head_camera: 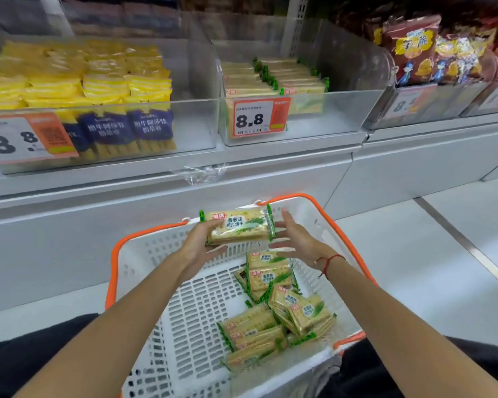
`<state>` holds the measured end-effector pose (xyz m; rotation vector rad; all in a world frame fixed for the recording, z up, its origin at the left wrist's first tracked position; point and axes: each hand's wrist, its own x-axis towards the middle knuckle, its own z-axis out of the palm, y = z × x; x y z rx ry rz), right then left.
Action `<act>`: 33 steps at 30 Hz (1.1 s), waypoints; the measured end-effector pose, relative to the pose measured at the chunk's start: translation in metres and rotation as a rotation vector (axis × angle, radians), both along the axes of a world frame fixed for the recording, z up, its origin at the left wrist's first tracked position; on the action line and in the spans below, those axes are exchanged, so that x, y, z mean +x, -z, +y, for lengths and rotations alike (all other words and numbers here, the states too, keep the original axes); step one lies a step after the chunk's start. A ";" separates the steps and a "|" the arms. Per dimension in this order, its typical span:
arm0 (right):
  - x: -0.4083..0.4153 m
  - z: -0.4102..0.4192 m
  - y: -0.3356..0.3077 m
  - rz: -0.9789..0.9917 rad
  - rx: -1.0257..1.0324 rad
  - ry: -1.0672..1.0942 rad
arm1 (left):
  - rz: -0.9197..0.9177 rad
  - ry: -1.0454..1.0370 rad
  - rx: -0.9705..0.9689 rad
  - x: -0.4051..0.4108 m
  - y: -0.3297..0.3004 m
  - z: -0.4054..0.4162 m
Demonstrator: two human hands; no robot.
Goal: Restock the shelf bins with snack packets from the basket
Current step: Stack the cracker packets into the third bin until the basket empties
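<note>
left hand [197,248] grips cracker packets [239,226] | right hand [295,239] spread, apparently just clear | above basket [167,297]

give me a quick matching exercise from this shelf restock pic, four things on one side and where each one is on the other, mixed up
Things:
1. yellow packets
2. held cracker pack
3. red snack bags
4. loose cracker packs

Places:
A. right bin
B. on the basket floor
C. left bin
D. in the left hand, above the basket

Pairs: 1-C, 2-D, 3-A, 4-B
</note>
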<state>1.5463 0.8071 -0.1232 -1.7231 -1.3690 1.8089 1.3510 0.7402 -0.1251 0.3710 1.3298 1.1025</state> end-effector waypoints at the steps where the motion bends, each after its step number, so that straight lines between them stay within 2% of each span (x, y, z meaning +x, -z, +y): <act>1: 0.004 -0.002 0.014 -0.089 -0.023 -0.017 | -0.014 -0.008 -0.009 0.000 0.006 0.001; 2: 0.009 -0.005 0.029 -0.224 -0.030 -0.114 | -0.029 -0.014 -0.017 -0.001 0.011 0.002; 4: 0.017 -0.015 0.061 -0.462 0.011 -0.447 | -0.069 -0.036 -0.031 -0.005 0.019 0.003; 7: 0.016 -0.036 0.106 -0.599 0.062 -0.844 | -0.138 -0.092 -0.088 -0.012 0.036 0.002; 12: 0.001 -0.062 0.144 -0.900 0.412 -1.087 | -0.132 -0.115 -0.131 -0.025 0.053 -0.006; 14: -0.001 -0.062 0.148 -0.880 0.444 -1.071 | -0.129 -0.118 -0.140 -0.028 0.051 -0.007; 16: -0.002 -0.059 0.144 -0.768 0.373 -1.034 | -0.113 -0.096 -0.142 -0.031 0.045 -0.009; 18: -0.001 -0.055 0.136 -0.650 0.259 -0.937 | -0.081 -0.066 -0.137 -0.034 0.037 -0.009; 21: 0.003 -0.040 0.109 -0.577 0.275 -0.771 | -0.053 -0.061 -0.109 -0.041 0.019 -0.009; 24: 0.011 -0.017 0.065 -0.539 0.290 -0.640 | -0.022 -0.074 -0.103 -0.046 0.001 -0.014; 30: 0.037 0.008 -0.056 -0.381 0.236 -0.286 | 0.159 -0.092 -0.117 -0.041 -0.039 -0.026; 33: 0.042 0.012 -0.107 -0.258 0.305 -0.198 | 0.197 -0.100 -0.073 -0.037 -0.060 -0.027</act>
